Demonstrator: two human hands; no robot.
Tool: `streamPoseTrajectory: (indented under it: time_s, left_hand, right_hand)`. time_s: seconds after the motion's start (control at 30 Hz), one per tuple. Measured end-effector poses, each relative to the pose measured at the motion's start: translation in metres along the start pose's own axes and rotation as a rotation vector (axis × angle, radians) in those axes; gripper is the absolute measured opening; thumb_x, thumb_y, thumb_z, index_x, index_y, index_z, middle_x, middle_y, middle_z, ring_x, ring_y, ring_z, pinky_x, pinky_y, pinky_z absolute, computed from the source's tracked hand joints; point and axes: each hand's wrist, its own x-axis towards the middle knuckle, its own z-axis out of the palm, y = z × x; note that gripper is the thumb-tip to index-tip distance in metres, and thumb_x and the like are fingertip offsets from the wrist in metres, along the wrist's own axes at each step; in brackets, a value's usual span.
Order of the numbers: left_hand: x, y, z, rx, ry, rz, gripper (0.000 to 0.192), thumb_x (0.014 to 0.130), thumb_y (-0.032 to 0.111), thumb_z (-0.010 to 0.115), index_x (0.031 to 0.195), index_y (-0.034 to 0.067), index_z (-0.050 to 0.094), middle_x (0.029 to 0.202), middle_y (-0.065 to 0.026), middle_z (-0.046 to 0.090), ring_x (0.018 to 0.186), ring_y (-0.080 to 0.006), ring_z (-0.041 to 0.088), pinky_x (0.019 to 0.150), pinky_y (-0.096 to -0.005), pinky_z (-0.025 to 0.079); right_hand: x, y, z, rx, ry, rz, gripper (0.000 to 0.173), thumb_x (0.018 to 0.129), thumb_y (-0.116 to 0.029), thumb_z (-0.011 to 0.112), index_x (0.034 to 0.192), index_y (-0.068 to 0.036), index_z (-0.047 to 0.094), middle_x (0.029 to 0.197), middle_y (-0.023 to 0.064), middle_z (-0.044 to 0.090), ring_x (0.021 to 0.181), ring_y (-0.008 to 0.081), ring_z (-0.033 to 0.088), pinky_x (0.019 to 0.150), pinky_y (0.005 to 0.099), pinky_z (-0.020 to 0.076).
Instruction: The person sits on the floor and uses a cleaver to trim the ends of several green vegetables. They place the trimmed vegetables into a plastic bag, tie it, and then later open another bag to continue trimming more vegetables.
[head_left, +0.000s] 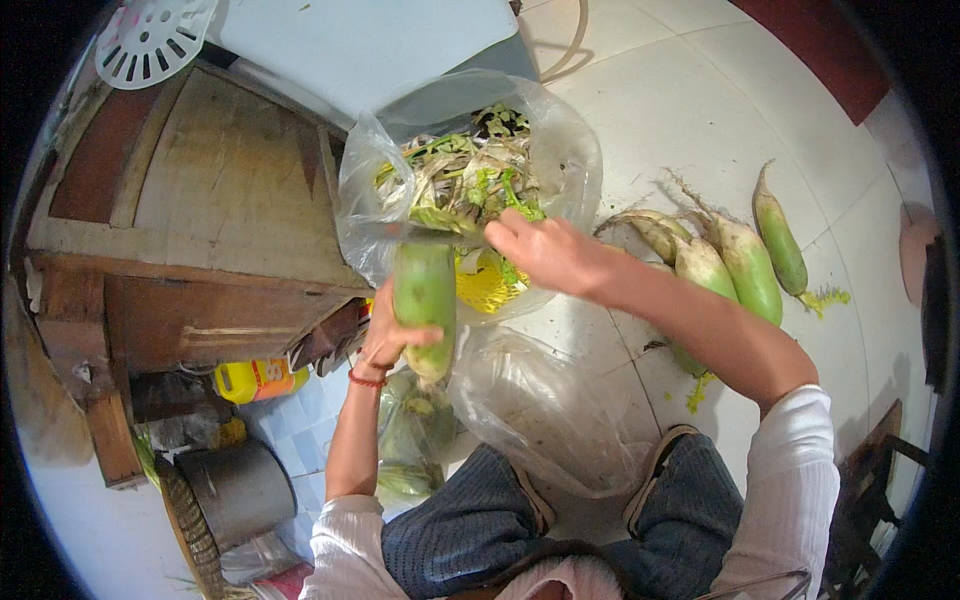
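Observation:
A thick green radish (424, 289) is held by my left hand (397, 330), its pale root end pointing towards me. My right hand (536, 244) grips a knife (435, 235), whose blade lies across the far, leafy end of the radish; the handle is hidden in the fist. Whether the blade has cut through cannot be told. Beyond the blade, green leaf stalks (442, 219) show. Under and past the hands stands a clear plastic bag (570, 157) of leaves and peelings (465, 172), with yellow netting (484, 283) in its near part.
Several green radishes (750, 270) lie on the tiled floor (697, 120) at right, partly behind my right forearm. A crumpled clear bag (540, 405) sits between my feet. At left are a wooden cabinet (225, 172), a yellow jug (259, 381) and a metal pot (236, 495). A white surface (375, 45) stands beyond.

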Motion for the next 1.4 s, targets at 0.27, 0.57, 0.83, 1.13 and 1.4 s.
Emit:
streamPoseTrajectory:
  time_s: [0.27, 0.57, 0.83, 1.13, 1.4]
  left_hand:
    - [-0.009, 0.005, 0.013, -0.413, -0.276, 0.191, 0.091, 0.046, 0.026, 0.082, 0.123, 0.0, 0.042, 0.107, -0.0122, 0.056, 0.099, -0.0249, 0.055, 0.088, -0.0381, 0.044]
    - [-0.012, -0.009, 0.028, -1.017, -0.474, 0.36, 0.088, 0.044, 0.029, 0.082, 0.116, 0.001, 0.04, 0.095, -0.0151, 0.055, 0.086, -0.0286, 0.054, 0.076, -0.0378, 0.043]
    - [-0.015, 0.006, 0.028, -1.175, -0.765, 0.482, 0.087, 0.044, 0.03, 0.086, 0.111, -0.001, 0.041, 0.092, -0.0181, 0.057, 0.086, -0.0288, 0.055, 0.075, -0.0393, 0.042]
    - [-0.023, -0.006, 0.06, -0.493, -0.712, 0.434, 0.077, 0.053, 0.044, 0.083, 0.107, 0.0, 0.048, 0.101, -0.0161, 0.059, 0.094, -0.0254, 0.059, 0.081, -0.0385, 0.048]
    - [-0.027, -0.037, 0.115, 0.068, -1.152, 0.368, 0.074, 0.051, 0.041, 0.079, 0.111, 0.006, 0.053, 0.103, -0.0105, 0.06, 0.093, -0.0265, 0.06, 0.08, -0.0366, 0.048]
  right_hand:
    - [-0.015, 0.01, -0.006, 0.301, 0.077, 0.413, 0.014, 0.09, -0.011, 0.044, 0.098, -0.002, 0.039, 0.086, 0.0283, 0.051, 0.078, 0.0475, 0.054, 0.062, 0.0525, 0.0421]
    - [-0.026, 0.001, -0.058, 0.191, 0.402, 0.231, 0.014, 0.088, -0.006, 0.049, 0.098, 0.002, 0.045, 0.085, 0.0255, 0.052, 0.084, 0.0439, 0.054, 0.069, 0.0469, 0.0445]
    - [-0.037, -0.015, -0.093, 0.314, 0.353, 0.397, 0.011, 0.089, -0.006, 0.049, 0.096, 0.0, 0.043, 0.076, 0.0216, 0.049, 0.066, 0.0376, 0.049, 0.061, 0.0377, 0.043]
    - [-0.123, 0.016, -0.105, 0.195, 0.391, 0.409, 0.027, 0.092, -0.012, 0.054, 0.115, -0.001, 0.048, 0.063, -0.0022, 0.047, 0.052, 0.0045, 0.039, 0.045, 0.0214, 0.0329]
    - [-0.174, 0.003, -0.097, 0.421, 0.37, 0.714, 0.03, 0.089, -0.013, 0.058, 0.115, 0.0, 0.05, 0.07, 0.0003, 0.055, 0.056, 0.0054, 0.046, 0.048, 0.0232, 0.0399]
